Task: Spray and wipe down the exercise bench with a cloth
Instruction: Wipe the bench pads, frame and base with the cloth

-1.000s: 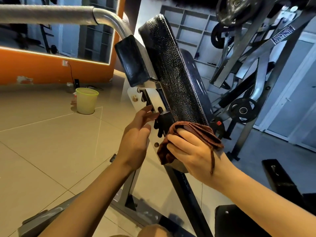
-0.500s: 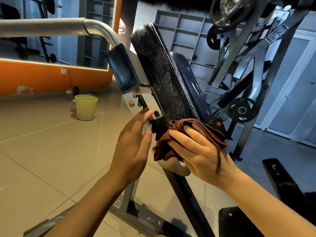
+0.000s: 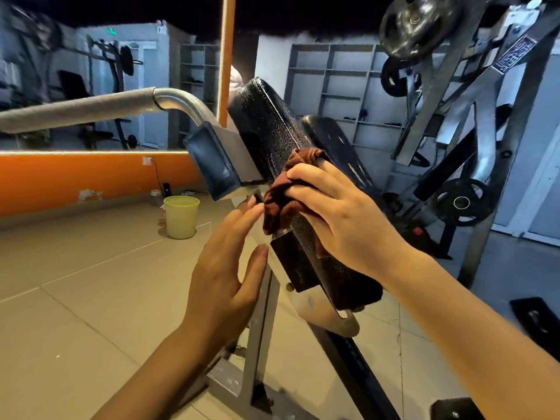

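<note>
At the far left of the frame the padded handle bar (image 3: 78,112) runs in from the edge toward the machine, and below it, on the tiled floor at lower left of centre, stands the pale green bin (image 3: 181,217) — well apart from my work. No spray bottle shows anywhere in view.

My left hand (image 3: 225,274) is raised at the centre of the frame with its fingers straight and loosely together, holding nothing. Its fingertips sit just beside the hanging edge of the cloth; I cannot tell whether they touch it or the bracket behind.

Just right of that, the brown cloth (image 3: 281,201) is bunched against the near edge of the tilted black bench pad (image 3: 266,122), which climbs from centre toward the upper middle of the frame. My right hand (image 3: 336,213) lies over the cloth, fingers curled into it and pressing it onto the pad.

To do this stroke well, I judge I should flatten the bunched cloth so more of it meets the cracked vinyl, keep steady pressure and follow the pad's slope along its whole length — edge and face both. The left hand would serve best bracing the frame. The weight plates (image 3: 462,201) at right are clear of my reach.
</note>
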Motion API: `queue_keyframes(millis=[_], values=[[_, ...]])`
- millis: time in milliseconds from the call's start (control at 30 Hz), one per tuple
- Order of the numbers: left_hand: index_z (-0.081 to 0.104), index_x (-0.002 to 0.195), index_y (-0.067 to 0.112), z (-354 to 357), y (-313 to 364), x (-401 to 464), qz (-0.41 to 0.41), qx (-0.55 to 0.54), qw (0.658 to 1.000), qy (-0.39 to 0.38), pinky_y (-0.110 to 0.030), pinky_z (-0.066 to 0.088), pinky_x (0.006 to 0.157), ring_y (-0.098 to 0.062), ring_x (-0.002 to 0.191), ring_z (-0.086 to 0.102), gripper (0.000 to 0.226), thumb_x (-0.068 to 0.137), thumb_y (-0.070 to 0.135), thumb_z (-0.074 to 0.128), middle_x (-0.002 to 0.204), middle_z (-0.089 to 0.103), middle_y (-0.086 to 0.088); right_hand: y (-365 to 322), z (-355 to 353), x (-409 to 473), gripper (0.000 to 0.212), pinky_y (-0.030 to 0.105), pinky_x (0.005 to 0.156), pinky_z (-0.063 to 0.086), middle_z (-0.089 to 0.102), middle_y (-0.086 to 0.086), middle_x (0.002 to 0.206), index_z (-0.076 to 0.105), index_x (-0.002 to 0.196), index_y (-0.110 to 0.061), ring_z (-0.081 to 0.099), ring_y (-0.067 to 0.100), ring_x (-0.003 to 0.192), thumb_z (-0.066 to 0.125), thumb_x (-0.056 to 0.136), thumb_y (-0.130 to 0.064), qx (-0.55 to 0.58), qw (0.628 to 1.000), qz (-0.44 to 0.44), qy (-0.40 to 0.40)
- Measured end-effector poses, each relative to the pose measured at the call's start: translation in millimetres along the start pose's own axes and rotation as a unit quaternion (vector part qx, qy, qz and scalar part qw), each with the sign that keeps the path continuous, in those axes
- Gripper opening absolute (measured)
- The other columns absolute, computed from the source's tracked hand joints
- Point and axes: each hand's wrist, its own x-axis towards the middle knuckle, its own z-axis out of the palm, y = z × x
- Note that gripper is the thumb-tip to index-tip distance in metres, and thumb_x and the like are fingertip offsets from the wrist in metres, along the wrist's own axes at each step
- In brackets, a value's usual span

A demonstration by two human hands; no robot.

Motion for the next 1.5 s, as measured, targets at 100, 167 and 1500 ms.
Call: queue_keyframes(millis=[100,167,1500], values=[[0.045,0.140,0.023,0,5,-2,0.021,0.035,0.999,-0.016,-0.013,0.026,0.111,-0.001,0.139,0.032,0.046,0.094,0.030,0.046,0.150,0.041,0.003,-7,-6,-39,0.037,0.039,0.115,0.030,0.054,0.005,0.136,0.062,0.124,-0.012,0.039,0.025,0.133,0.042,0.095,-0.023,-0.011,1.000,0.007,-0.009],[0.048,0.136,0.020,0,11,-6,0.050,0.061,0.996,-0.032,-0.013,0.026,0.110,-0.001,0.137,0.032,0.044,0.094,0.029,0.047,0.148,0.041,0.001,-14,-11,-69,0.038,0.040,0.113,0.028,0.057,0.005,0.132,0.064,0.121,-0.013,0.040,0.024,0.130,0.041,0.093,-0.024,-0.031,0.999,0.004,-0.018],[0.059,0.068,0.029,55,168,-9,-0.163,0.039,0.984,-0.063,-0.016,0.048,0.054,-0.003,0.063,0.060,0.022,0.073,0.031,0.080,0.064,0.059,0.014,22,-74,-154,0.012,0.031,0.061,0.041,0.054,-0.001,0.081,0.056,0.101,-0.016,0.053,0.020,0.076,0.045,0.101,-0.011,0.161,0.919,0.349,0.081]])
